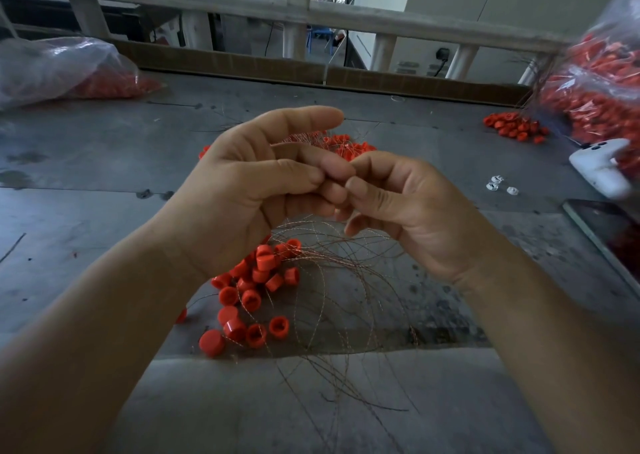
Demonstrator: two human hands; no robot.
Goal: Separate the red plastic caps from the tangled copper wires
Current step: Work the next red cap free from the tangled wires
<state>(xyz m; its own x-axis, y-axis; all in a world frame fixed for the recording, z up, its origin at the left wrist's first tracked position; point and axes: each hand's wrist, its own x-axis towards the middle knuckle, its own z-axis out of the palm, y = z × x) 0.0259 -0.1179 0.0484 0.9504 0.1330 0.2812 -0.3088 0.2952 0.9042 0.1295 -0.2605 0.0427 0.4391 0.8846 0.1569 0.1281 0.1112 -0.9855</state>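
Above the bench, your left hand pinches thumb-to-finger, index straight; right hand curls in at same spot, prob. on copper wires hanging below. The red caps lie beneath, left of wires. Pull one strand slowly, w/o yanking.

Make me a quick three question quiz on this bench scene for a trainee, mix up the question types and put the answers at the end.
1. True or false: the nearest loose red caps lie on the table, below the raised left hand.
2. What sits at the table's far right edge? A) a clear bag of red parts B) a metal bucket C) a stack of books
3. What hangs down from where the right hand meets the left, fingertip to fingertip?
Key: 1 true; 2 A; 3 copper wires.
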